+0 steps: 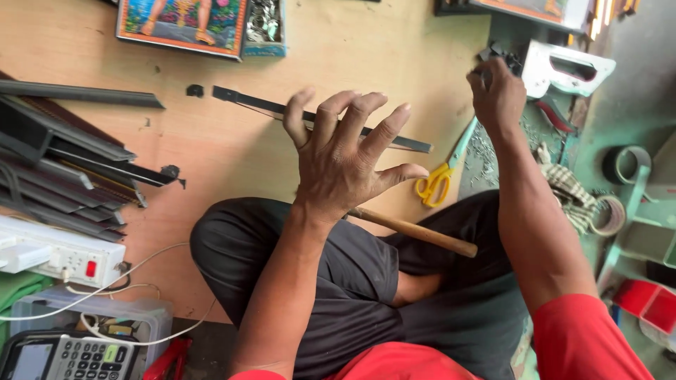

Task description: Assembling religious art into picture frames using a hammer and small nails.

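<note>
My left hand [343, 156] hovers with fingers spread above a long dark moulding strip [264, 105] lying on the plywood board [211, 148]; it holds nothing. A wooden handle [415, 231] pokes out from under that hand across my lap. My right hand [497, 91] reaches to the far right, fingers closed around a small dark object [501, 55] beside a white stapler-like tool [563, 69]. What that object is I cannot tell.
Yellow-handled scissors [438, 179] lie right of the strip. Stacked dark mouldings [56, 169] and a white power strip [60, 257] sit at left, a framed picture [184, 24] at top, tape rolls [623, 165] and a checked cloth [572, 193] at right.
</note>
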